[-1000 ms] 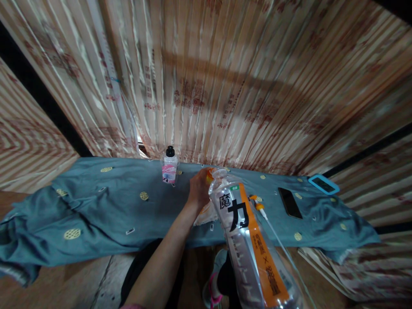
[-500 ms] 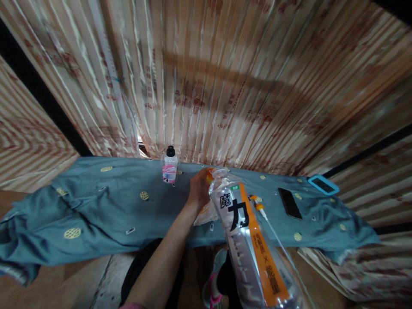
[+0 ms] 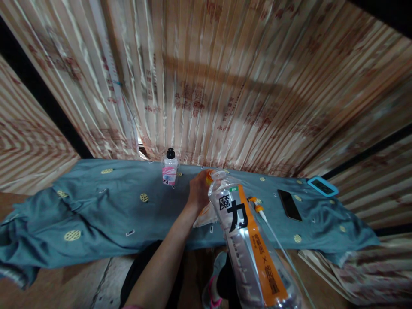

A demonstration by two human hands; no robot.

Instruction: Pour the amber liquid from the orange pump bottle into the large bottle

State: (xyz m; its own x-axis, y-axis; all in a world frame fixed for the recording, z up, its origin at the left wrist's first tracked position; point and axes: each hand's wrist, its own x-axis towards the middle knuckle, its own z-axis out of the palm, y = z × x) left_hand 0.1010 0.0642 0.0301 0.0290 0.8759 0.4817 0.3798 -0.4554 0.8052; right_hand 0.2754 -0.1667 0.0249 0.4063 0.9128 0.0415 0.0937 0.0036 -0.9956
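A large clear plastic bottle (image 3: 238, 223) with an orange label and black characters slants across the lower middle, its uncapped-looking neck pointing away from me. Beside that neck, my left hand (image 3: 199, 191) is closed around a small orange-yellow object (image 3: 209, 176), mostly hidden by my fingers and the bottle. A whitish cloth or plastic piece (image 3: 206, 216) lies under my left wrist. My right hand does not show; whatever supports the bottle's lower end is out of sight. Left of my left hand stands a small bottle (image 3: 169, 167) with a black cap and pink label.
A grey-green cloth with yellow pineapple prints (image 3: 106, 214) covers the narrow table. To the right lie a black phone (image 3: 289, 205) and a blue-framed device (image 3: 322, 186). A white cable with an orange plug (image 3: 258, 208) runs behind the bottle. Striped curtain-like sheeting (image 3: 199, 86) rises behind.
The view has shifted very slightly. My left hand and the large bottle keep nearly the same pose.
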